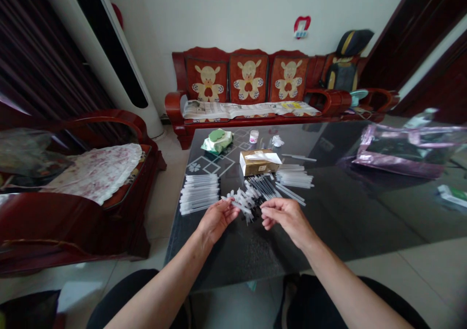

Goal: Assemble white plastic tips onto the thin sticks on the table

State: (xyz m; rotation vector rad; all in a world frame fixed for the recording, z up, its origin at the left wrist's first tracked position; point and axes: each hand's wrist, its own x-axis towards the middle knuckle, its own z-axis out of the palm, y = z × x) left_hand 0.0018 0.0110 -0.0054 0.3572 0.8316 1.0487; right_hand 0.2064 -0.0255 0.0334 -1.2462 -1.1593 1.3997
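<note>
My left hand grips a whitish pen barrel between thumb and fingers, its free end pointing right. To the right, apart from that barrel, my right hand has thumb and fingertips pinched together; whatever is in them is too small to make out. Just beyond both hands lies a heap of small white pen parts, beside a bundle of thin dark refills. A neat row of white pens lies left of my left hand. Loose translucent barrels are piled beyond my right hand.
All this lies on a dark glossy table. A brown cardboard box stands behind the heap. Farther back are a green wipes pack, a small jar and crumpled tissue. A pink-edged clear bag lies right.
</note>
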